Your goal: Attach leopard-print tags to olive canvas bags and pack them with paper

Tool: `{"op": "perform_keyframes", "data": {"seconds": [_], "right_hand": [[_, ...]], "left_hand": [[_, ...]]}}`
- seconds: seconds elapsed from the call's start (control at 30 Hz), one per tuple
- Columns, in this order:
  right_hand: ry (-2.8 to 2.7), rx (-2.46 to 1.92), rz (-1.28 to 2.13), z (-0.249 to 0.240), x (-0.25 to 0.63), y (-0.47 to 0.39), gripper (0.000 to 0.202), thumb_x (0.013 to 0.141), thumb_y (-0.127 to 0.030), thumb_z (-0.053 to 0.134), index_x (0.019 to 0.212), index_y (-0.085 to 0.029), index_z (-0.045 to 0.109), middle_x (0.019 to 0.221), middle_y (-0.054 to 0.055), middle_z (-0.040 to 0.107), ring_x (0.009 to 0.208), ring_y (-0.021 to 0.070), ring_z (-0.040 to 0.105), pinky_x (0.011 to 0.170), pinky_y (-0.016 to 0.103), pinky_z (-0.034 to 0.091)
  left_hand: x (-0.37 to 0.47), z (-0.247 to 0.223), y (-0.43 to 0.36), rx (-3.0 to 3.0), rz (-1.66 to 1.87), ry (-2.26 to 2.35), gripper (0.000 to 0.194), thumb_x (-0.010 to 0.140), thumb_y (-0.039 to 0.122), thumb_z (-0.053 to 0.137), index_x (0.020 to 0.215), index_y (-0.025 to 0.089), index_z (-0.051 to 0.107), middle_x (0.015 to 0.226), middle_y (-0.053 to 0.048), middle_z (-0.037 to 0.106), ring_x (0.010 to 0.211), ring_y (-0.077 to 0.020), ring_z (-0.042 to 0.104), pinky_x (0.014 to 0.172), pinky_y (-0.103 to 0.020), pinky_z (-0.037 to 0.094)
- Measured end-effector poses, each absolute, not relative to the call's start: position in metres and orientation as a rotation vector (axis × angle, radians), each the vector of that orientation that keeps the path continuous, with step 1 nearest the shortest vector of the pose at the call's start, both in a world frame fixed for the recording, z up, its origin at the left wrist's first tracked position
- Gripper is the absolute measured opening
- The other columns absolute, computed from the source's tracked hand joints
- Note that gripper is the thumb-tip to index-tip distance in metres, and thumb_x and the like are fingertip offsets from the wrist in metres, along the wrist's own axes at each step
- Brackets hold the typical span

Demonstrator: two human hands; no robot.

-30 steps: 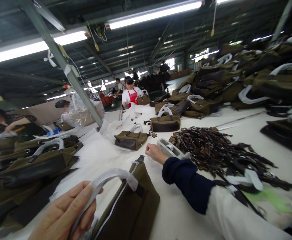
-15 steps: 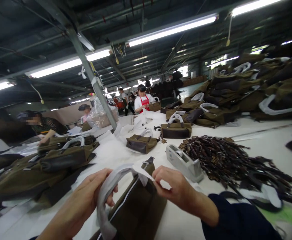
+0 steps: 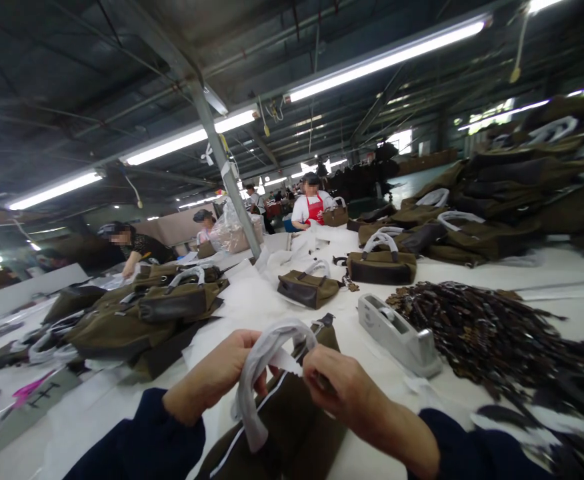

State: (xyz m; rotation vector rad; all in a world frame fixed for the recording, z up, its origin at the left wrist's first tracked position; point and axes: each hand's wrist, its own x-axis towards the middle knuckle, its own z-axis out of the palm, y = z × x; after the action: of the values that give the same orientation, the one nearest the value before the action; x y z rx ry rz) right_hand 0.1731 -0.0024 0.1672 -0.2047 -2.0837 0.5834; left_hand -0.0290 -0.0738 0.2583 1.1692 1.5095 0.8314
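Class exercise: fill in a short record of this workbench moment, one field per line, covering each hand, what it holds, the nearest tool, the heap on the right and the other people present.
Left hand: left hand grips the white paper-wrapped bag handle.
Right hand: right hand pinches the same handle at its far end.
Bag: olive-green fabric handbag lies on the white worktable, under both hands.
Nearest tool: grey desk tape dispenser, beside the right hand, not touched.
Heap on the right: dark brown leather strap pile.
Other people: person in red apron at the far end; more seated on the left.
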Motion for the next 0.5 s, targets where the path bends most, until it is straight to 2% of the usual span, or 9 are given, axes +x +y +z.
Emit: {"op": "perform_keyframes", "data": {"seconds": [0.07,0.13,0.2,0.27,0.37,0.5], "right_hand": [[-2.049,-0.313,0.793,0.172,0.169,-0.005,0.019,0.082,-0.010,0.051,0.098,-0.018,0.057,0.078,0.001,0.057,0.069,0.0126,0.052,0.065,0.024,0.042],[-1.996,-0.444,1.134,0.176,0.168,-0.007,0.032,0.084,-0.017,0.055,0.116,-0.018,0.056,0.082,0.001,0.060,0.071,0.0132,0.054,0.065,0.024,0.043],[-1.958,-0.499,1.457,0.178,0.170,-0.009,0.028,0.088,-0.028,0.056,0.113,-0.016,0.060,0.079,0.001,0.060,0.070,0.0136,0.055,0.062,0.023,0.043],[-1.967,-0.521,1.594,0.181,0.173,-0.010,0.031,0.093,-0.041,0.051,0.100,-0.015,0.065,0.071,0.001,0.058,0.065,0.0133,0.053,0.058,0.023,0.042],[-2.080,-0.529,1.358,0.190,0.180,-0.012,0.043,0.098,-0.048,0.040,0.087,-0.016,0.067,0.066,0.001,0.054,0.059,0.0124,0.050,0.055,0.024,0.039],[-2.054,-0.402,0.931,0.214,0.183,-0.019,0.034,0.093,-0.039,0.055,0.066,-0.018,0.056,0.077,0.003,0.055,0.070,0.0138,0.053,0.064,0.025,0.042]], "left_hand": [[-0.030,0.260,-0.074,1.228,0.921,1.542,0.011,0.071,0.020,0.064,0.078,0.013,0.068,0.062,-0.001,0.064,0.046,-0.0112,0.056,0.047,-0.022,0.043],[-0.032,0.265,-0.075,1.289,1.034,1.599,0.013,0.077,0.026,0.063,0.078,0.013,0.066,0.062,0.001,0.061,0.048,-0.0100,0.053,0.048,-0.021,0.040],[-0.032,0.271,-0.077,1.381,1.133,1.661,0.021,0.081,0.032,0.062,0.074,0.013,0.063,0.059,0.002,0.056,0.051,-0.0090,0.049,0.050,-0.020,0.038],[-0.031,0.279,-0.080,1.510,1.197,1.715,0.025,0.084,0.034,0.061,0.070,0.014,0.061,0.059,0.003,0.052,0.055,-0.0095,0.047,0.054,-0.021,0.038],[-0.022,0.292,-0.088,1.764,1.216,1.874,0.023,0.087,0.029,0.057,0.069,0.016,0.060,0.063,0.003,0.052,0.062,-0.0115,0.048,0.060,-0.024,0.039],[-0.002,0.301,-0.099,1.998,1.247,2.050,0.019,0.086,0.023,0.060,0.068,0.018,0.058,0.067,0.003,0.052,0.066,-0.0113,0.046,0.062,-0.024,0.035]]}}
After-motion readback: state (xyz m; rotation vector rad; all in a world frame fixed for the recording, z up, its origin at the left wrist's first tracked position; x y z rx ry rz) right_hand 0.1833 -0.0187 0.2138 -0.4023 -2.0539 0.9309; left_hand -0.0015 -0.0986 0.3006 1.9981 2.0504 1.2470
